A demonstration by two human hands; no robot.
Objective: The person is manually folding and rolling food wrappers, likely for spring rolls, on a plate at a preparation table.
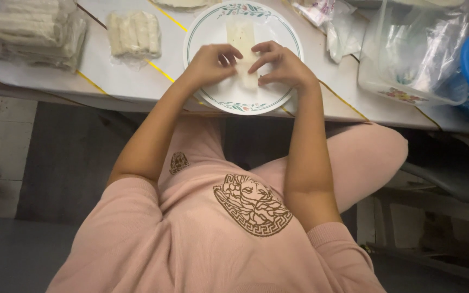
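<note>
White plate (pixel 202 32), one, sits at the near table edge bearing one pale wrapper strip (pixel 241 38). Left hand (pixel 210 64) and right hand (pixel 283 65) both pinch its near end, fingers curled. Two bagged roll packs (pixel 134 33) lie far left.

Soft, even light from above brightens the desk (pixel 137 76), and the white plate (pixel 207 32) looks slightly washed out. Faint glare sits on the plastic bags (pixel 424 49). The floor (pixel 55 163) below is dim. Edges bend slightly; fine detail is soft.
</note>
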